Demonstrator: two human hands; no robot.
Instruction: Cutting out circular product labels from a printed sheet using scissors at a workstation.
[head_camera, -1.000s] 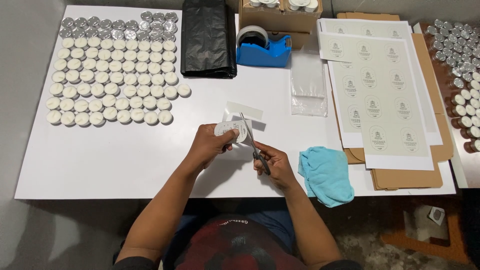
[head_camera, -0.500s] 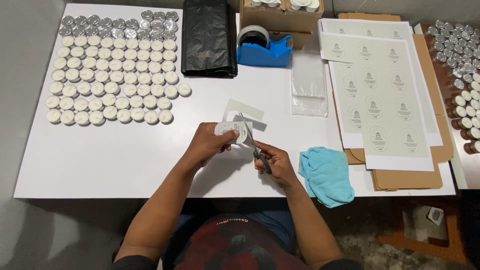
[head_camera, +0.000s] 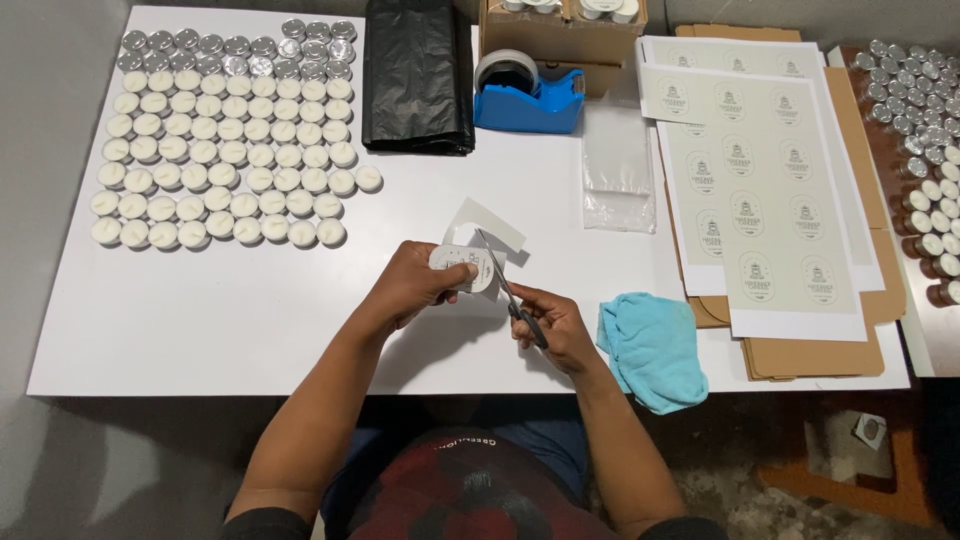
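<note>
The right hand (head_camera: 552, 325) covers the handles of the scissors (head_camera: 505, 285). The cardboard box (head_camera: 560, 25) at the top is cut off by the frame's edge. The printing on the label sheets (head_camera: 760, 190) is too small to read.

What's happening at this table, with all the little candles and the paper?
A person sits at a white table and cuts a printed paper label with scissors. The left hand holds the label; the right hand works the scissors, blades open at the label's edge. A paper offcut lies just behind. Rows of white tealight candles fill the left side, uncut label sheets lie to the right, and a blue cloth sits beside the right hand.
</note>
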